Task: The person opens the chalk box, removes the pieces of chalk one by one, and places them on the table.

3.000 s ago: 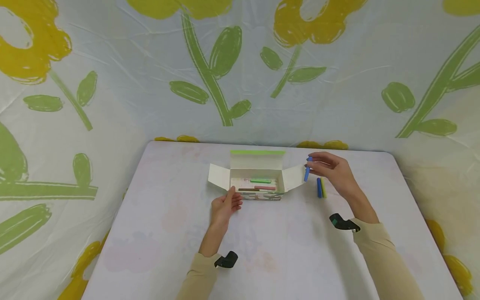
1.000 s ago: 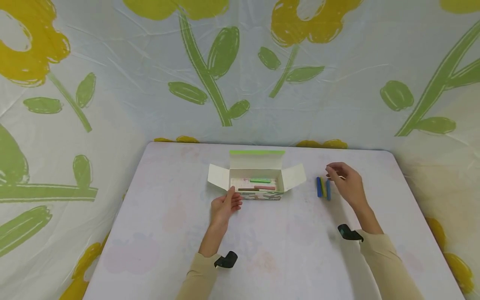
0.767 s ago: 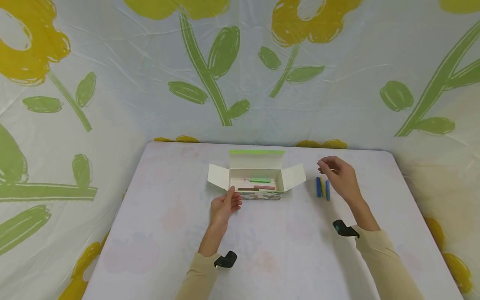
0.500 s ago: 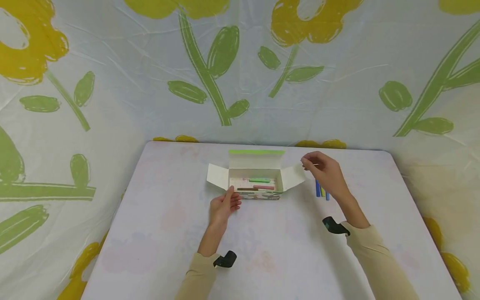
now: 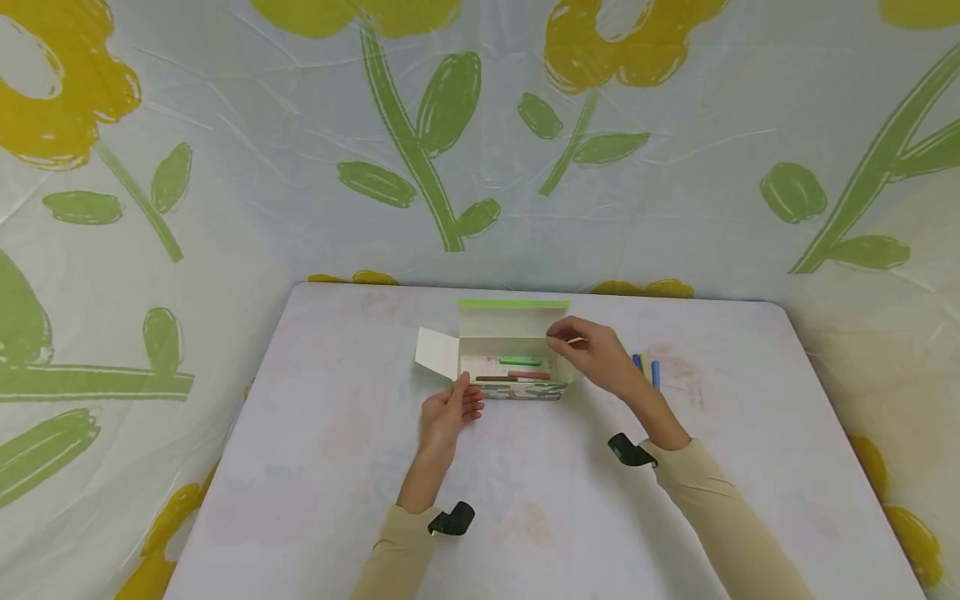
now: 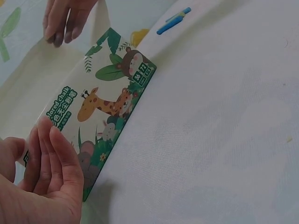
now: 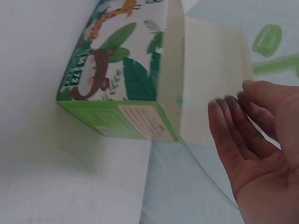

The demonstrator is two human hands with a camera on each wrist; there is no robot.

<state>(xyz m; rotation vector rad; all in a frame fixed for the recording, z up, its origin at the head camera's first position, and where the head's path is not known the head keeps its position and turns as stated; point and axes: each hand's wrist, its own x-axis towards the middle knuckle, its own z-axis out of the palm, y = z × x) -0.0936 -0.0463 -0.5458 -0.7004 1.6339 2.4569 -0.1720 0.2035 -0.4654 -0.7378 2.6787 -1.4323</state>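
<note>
- Work surface: broad white table [image 5: 525, 483] with rounded far corners and faint pink and bluish prints.
- Around table: creased white fabric [image 5: 247, 142] printed with large yellow flowers, green stems and leaves, rising behind the far edge and along both sides.
- Near the far edge, roughly mid-width: open rectangular cardboard box [image 5: 528, 391], upright; wide stretches of table top to left, to right and in front.
- Right of box, well inside the right edge: dark blue stick [image 5: 637, 361] and yellow-green stick [image 5: 643, 363] just beside each other, lighter blue stick [image 5: 656, 375] slightly apart; lower ends behind right wrist.
- Left hand [image 5: 447, 417]: at front left corner of box, pinching front wall, thumb at rim, other fingers bent along the outside.
- Right hand [image 5: 596, 350]: over right end of box, fingers loosely bent, tips drawn close; cannot tell whether touching cardboard.
- Beige sleeves [image 5: 720, 508] on both arms; black wrist units [image 5: 452, 519] at cuffs.
- Box look: white and green, jungle animals on front, green end panel, "chalk" lettering partly covered; rear flap [image 5: 512, 319] raised with bright green edge, left flap [image 5: 437, 352] spread outward.
- Inside box: green chalk [image 5: 519, 362] farther back, pink chalk stick [image 5: 529, 376] and brown chalk stick [image 5: 496, 379] nearer front wall.
</note>
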